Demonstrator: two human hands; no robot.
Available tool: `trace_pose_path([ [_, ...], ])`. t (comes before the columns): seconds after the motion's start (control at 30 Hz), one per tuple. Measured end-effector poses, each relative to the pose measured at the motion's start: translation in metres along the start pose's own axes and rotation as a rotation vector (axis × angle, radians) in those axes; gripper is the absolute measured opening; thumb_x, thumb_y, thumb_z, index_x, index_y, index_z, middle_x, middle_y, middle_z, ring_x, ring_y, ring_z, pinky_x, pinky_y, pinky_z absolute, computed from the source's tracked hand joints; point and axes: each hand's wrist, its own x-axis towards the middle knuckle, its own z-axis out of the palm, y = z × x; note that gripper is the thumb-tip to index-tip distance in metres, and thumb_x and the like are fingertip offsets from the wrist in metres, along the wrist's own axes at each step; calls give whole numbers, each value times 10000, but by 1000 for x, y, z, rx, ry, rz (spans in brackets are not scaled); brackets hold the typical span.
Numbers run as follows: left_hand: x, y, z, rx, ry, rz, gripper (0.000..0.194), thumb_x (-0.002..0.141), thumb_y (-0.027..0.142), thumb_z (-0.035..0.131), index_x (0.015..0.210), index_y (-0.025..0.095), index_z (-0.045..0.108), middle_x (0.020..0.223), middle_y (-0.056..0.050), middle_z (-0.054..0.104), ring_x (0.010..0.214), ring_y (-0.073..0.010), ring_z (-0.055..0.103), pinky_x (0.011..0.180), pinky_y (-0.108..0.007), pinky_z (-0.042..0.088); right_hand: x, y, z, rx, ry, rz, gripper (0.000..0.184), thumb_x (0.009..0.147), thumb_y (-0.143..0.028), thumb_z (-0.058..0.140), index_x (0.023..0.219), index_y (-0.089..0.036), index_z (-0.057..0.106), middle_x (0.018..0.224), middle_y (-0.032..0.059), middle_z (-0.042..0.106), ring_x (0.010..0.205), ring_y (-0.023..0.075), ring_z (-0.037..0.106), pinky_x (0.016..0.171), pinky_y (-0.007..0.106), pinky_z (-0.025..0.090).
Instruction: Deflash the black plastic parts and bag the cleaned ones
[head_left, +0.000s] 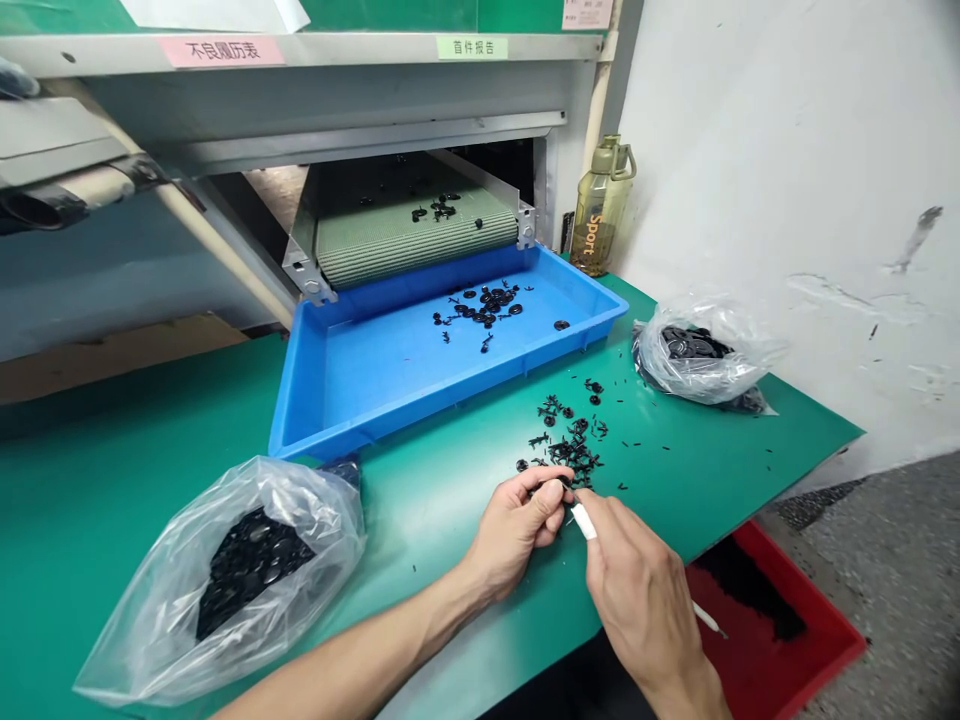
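My left hand [517, 520] is closed, with a small black plastic part [564, 483] pinched between thumb and fingers. My right hand [641, 590] is wrapped round a slim white-handled tool [583, 521], whose working end meets the black part; its exact tip is hidden by my fingers. The tool's rear end sticks out below the right hand, over the red bin. Just beyond my hands, a loose pile of small black parts [574, 455] and thin black scraps lies on the green tabletop [450, 500].
A blue tray [360, 400] with more black parts sits under the end of a green conveyor belt [405, 245]. Clear bags of black pieces stand left [315, 500] and right [705, 375]. A bottle [600, 215] stands by the wall. Below the edge is a red bin [787, 680].
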Motion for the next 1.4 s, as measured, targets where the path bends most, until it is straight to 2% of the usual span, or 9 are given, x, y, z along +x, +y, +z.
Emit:
trace_pose_path([
  [0.37,-2,0,0,110,-48,5,409,822,431,672,1078,119,608,524,69,390,475,-50,246,453,-208,149,2,-3,1,-54,13,7,326,948,-162,337,1157,-165,586,796,60,620,706,184,585,615,282,384],
  [0.57,-4,4,1,205,18,5,383,793,426,700,1019,134,598,525,67,433,479,-52,287,465,-203,192,6,-8,6,-60,20,29,283,926,-131,354,1034,-173,612,762,50,617,684,178,568,608,276,341],
  [0.67,-4,5,1,236,0,47,399,793,466,686,1001,139,593,519,75,415,474,-52,288,472,-203,208,13,-1,5,131,-123,107,246,883,-120,362,860,-209,590,674,5,588,575,141,509,550,255,311],
  [0.83,-2,5,2,233,-21,64,440,796,512,662,1009,138,573,504,88,381,462,-56,273,471,-203,209,28,13,-2,492,-398,293,226,851,-197,371,636,-217,436,534,-49,412,491,107,350,478,232,248],
  [1.07,-2,5,3,269,-57,95,471,786,536,658,1019,136,573,651,24,533,470,-49,303,463,-205,212,36,22,-6,942,-599,424,244,881,-325,401,689,-200,486,516,-76,336,467,86,248,444,214,211],
  [1.13,-2,5,3,291,-35,99,468,784,532,662,1015,133,581,607,39,501,467,-52,294,463,-206,205,32,21,-5,860,-560,392,247,874,-278,398,650,-203,468,511,-69,353,468,89,274,453,218,226],
  [1.2,-3,5,4,304,3,109,473,775,526,674,1017,129,590,542,68,426,469,-58,282,469,-208,197,26,17,-2,644,-426,317,240,865,-211,386,660,-202,510,541,-45,437,498,103,360,490,228,268],
  [1.3,-3,4,5,302,41,140,468,781,503,679,1041,123,598,519,81,372,485,-65,279,479,-213,191,13,10,3,312,-167,183,286,868,-139,360,888,-214,636,742,17,620,632,143,531,577,248,342],
  [1.4,-3,4,4,295,30,129,459,787,478,681,1056,115,600,521,78,380,489,-66,274,482,-218,188,4,4,7,146,-23,89,345,891,-123,354,1056,-212,643,845,50,660,697,163,598,608,253,373],
])
